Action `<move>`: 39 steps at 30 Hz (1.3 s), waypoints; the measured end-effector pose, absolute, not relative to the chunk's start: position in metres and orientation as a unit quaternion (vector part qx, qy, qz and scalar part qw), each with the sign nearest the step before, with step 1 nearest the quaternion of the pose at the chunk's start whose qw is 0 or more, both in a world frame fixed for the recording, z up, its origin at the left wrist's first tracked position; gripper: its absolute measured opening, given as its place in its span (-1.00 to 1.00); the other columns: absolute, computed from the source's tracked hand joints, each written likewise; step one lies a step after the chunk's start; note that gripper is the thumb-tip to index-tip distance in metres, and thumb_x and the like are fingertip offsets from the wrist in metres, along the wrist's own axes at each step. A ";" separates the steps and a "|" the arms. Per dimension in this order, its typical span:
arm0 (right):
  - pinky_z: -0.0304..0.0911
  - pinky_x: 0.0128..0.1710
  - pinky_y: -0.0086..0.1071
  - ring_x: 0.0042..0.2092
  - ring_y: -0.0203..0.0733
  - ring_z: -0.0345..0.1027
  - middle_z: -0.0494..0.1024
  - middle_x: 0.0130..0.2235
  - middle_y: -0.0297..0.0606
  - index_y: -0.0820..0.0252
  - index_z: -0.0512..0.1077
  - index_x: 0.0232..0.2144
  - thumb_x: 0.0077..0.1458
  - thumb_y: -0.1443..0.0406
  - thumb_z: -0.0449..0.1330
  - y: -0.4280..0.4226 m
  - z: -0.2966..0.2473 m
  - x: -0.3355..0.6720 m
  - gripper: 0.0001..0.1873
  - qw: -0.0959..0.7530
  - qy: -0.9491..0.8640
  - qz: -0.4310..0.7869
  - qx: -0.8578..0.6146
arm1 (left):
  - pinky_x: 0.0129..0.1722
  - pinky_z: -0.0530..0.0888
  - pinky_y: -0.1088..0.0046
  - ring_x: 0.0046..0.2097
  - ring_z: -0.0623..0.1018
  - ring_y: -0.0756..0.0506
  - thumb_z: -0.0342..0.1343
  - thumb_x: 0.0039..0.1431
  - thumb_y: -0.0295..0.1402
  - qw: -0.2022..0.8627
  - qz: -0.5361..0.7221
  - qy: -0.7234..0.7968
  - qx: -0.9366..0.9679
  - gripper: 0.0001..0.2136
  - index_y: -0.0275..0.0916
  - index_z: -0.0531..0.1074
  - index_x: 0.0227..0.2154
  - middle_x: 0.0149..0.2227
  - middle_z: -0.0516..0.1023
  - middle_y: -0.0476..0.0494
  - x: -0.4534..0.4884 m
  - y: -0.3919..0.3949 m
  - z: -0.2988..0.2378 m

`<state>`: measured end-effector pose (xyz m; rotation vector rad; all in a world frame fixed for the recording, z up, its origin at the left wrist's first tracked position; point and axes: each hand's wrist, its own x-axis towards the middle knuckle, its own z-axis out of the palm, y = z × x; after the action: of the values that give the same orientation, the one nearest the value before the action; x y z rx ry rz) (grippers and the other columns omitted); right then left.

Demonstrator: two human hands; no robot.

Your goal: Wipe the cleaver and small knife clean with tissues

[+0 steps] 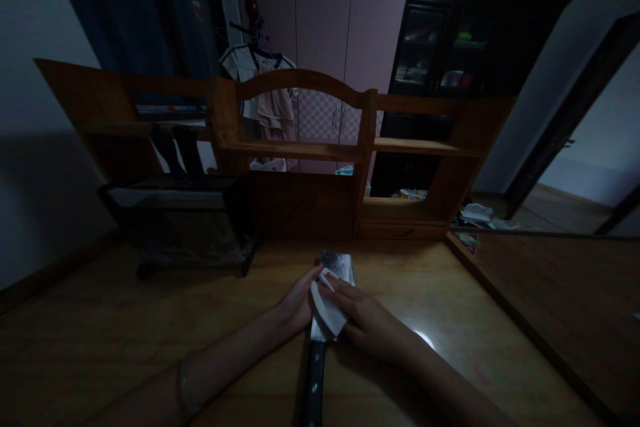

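Note:
A kitchen cleaver [339,261] lies in front of me, its broad metal blade pointing away and its black riveted handle [315,380] toward me. My left hand [299,301] holds the blade by its left side, thumb along the edge; the other fingers are mostly hidden under it. Across the middle of the blade is a folded white cloth or tissue [331,312]; which of the two I cannot tell. My right hand [367,317] presses it onto the metal with fingers bent over it. Both hands are just above the wooden table [240,360].
A dark knife block [185,233] with two black-handled tools [189,152] in it stands at the left. Behind the table rises a wooden shelf unit [300,150]. A raised wooden edge [520,320] runs along the right. The room is dim.

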<state>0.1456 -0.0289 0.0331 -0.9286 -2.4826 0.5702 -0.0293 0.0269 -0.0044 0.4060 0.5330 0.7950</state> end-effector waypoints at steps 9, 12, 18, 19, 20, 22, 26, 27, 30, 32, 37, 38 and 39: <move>-0.09 0.33 -0.07 0.37 -0.07 -0.16 -0.05 0.38 -0.25 0.04 -0.05 0.34 0.06 0.50 0.07 -0.028 0.035 0.148 -0.17 0.218 -0.896 0.203 -0.331 | -0.10 0.47 0.32 -0.32 0.60 -0.12 0.02 0.26 -0.28 0.862 0.376 0.268 0.208 -0.73 -0.42 0.48 -0.33 -0.36 0.62 -0.27 -0.029 0.024 -0.002; -0.06 0.32 -0.07 0.36 -0.08 -0.10 0.02 0.36 -0.25 0.01 -0.03 0.33 0.04 0.51 0.06 -0.027 0.036 0.150 -0.16 0.217 -0.895 0.208 -0.330 | -0.08 0.47 0.32 -0.30 0.61 -0.12 -0.01 0.28 -0.30 0.867 0.367 0.264 0.209 -0.73 -0.44 0.47 -0.31 -0.34 0.63 -0.28 -0.029 0.024 -0.001; -0.04 0.31 -0.08 0.35 -0.09 -0.06 0.06 0.35 -0.27 0.01 0.02 0.32 -0.04 0.55 0.04 -0.025 0.038 0.150 -0.13 0.218 -0.894 0.206 -0.332 | -0.08 0.46 0.31 -0.29 0.61 -0.14 0.01 0.26 -0.30 0.869 0.365 0.261 0.209 -0.74 -0.44 0.47 -0.29 -0.32 0.63 -0.31 -0.029 0.026 -0.005; -0.04 0.31 -0.09 0.34 -0.10 -0.05 0.07 0.35 -0.27 0.01 0.03 0.32 -0.04 0.55 0.03 -0.025 0.038 0.150 -0.13 0.221 -0.894 0.207 -0.330 | -0.07 0.46 0.31 -0.29 0.61 -0.14 0.02 0.26 -0.29 0.869 0.366 0.259 0.210 -0.74 -0.45 0.47 -0.29 -0.32 0.63 -0.31 -0.029 0.026 -0.005; -0.04 0.31 -0.10 0.34 -0.10 -0.04 0.07 0.35 -0.27 0.02 0.04 0.32 -0.05 0.55 0.03 -0.026 0.038 0.150 -0.13 0.224 -0.893 0.208 -0.329 | -0.07 0.45 0.31 -0.29 0.61 -0.14 0.03 0.25 -0.29 0.869 0.366 0.260 0.210 -0.73 -0.45 0.48 -0.29 -0.32 0.62 -0.31 -0.029 0.026 -0.006; -0.03 0.31 -0.12 0.34 -0.10 -0.02 0.08 0.34 -0.27 0.03 0.07 0.31 -0.07 0.55 0.04 -0.026 0.040 0.150 -0.13 0.228 -0.891 0.212 -0.331 | -0.06 0.45 0.30 -0.28 0.61 -0.15 0.03 0.25 -0.29 0.869 0.364 0.266 0.206 -0.73 -0.45 0.47 -0.29 -0.31 0.62 -0.32 -0.029 0.026 -0.005; 0.04 0.28 -0.11 0.31 -0.04 0.04 0.12 0.32 -0.27 0.03 0.15 0.28 -0.16 0.54 0.06 -0.028 0.045 0.149 -0.11 0.229 -0.884 0.221 -0.344 | -0.04 0.44 0.27 -0.25 0.61 -0.18 0.01 0.25 -0.28 0.870 0.358 0.268 0.207 -0.73 -0.44 0.47 -0.29 -0.29 0.62 -0.34 -0.028 0.024 -0.002; 0.07 0.26 -0.11 0.30 -0.03 0.07 0.14 0.31 -0.28 0.02 0.19 0.26 -0.16 0.54 0.07 -0.028 0.046 0.150 -0.12 0.228 -0.882 0.223 -0.347 | -0.04 0.43 0.27 -0.25 0.61 -0.18 0.01 0.26 -0.28 0.871 0.356 0.266 0.209 -0.72 -0.44 0.47 -0.28 -0.29 0.62 -0.34 -0.028 0.024 -0.001; 0.17 0.20 -0.15 0.26 -0.04 0.17 0.26 0.26 -0.30 -0.02 0.31 0.18 -0.12 0.51 0.07 -0.029 0.048 0.151 -0.23 0.226 -0.876 0.229 -0.361 | -0.07 0.44 0.30 -0.27 0.60 -0.17 -0.02 0.27 -0.29 0.875 0.350 0.254 0.218 -0.71 -0.46 0.46 -0.26 -0.29 0.61 -0.34 -0.029 0.022 0.002; 0.22 0.15 -0.17 0.22 -0.05 0.24 0.35 0.21 -0.29 -0.03 0.38 0.13 -0.06 0.48 0.09 -0.029 0.048 0.152 -0.33 0.224 -0.872 0.229 -0.370 | -0.09 0.45 0.31 -0.28 0.60 -0.15 -0.03 0.28 -0.30 0.878 0.348 0.245 0.221 -0.72 -0.46 0.45 -0.25 -0.30 0.61 -0.32 -0.029 0.022 0.003; 0.22 0.15 -0.18 0.20 -0.04 0.27 0.28 0.25 -0.27 -0.03 0.36 0.14 -0.02 0.45 0.12 -0.030 0.046 0.153 -0.36 0.226 -0.872 0.216 -0.375 | -0.10 0.45 0.31 -0.29 0.60 -0.16 -0.02 0.28 -0.29 0.879 0.343 0.258 0.208 -0.72 -0.46 0.45 -0.25 -0.33 0.61 -0.30 -0.029 0.024 0.002; 0.21 0.16 -0.18 0.21 -0.04 0.25 0.25 0.27 -0.27 -0.03 0.34 0.16 -0.02 0.46 0.12 -0.030 0.045 0.152 -0.34 0.227 -0.876 0.213 -0.369 | -0.11 0.46 0.30 -0.31 0.60 -0.16 -0.02 0.28 -0.28 0.878 0.340 0.267 0.204 -0.71 -0.46 0.45 -0.27 -0.34 0.61 -0.30 -0.029 0.025 0.002; 0.19 0.18 -0.17 0.22 -0.04 0.23 0.23 0.28 -0.27 -0.02 0.32 0.18 -0.01 0.46 0.12 -0.030 0.045 0.152 -0.33 0.229 -0.879 0.210 -0.361 | -0.12 0.46 0.30 -0.31 0.60 -0.16 -0.03 0.28 -0.28 0.877 0.340 0.275 0.200 -0.71 -0.46 0.45 -0.29 -0.35 0.61 -0.31 -0.029 0.025 0.001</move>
<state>0.1521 -0.0300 0.0447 -0.9943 -2.4202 0.5785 -0.0287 0.0249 0.0010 0.4168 0.5730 0.7102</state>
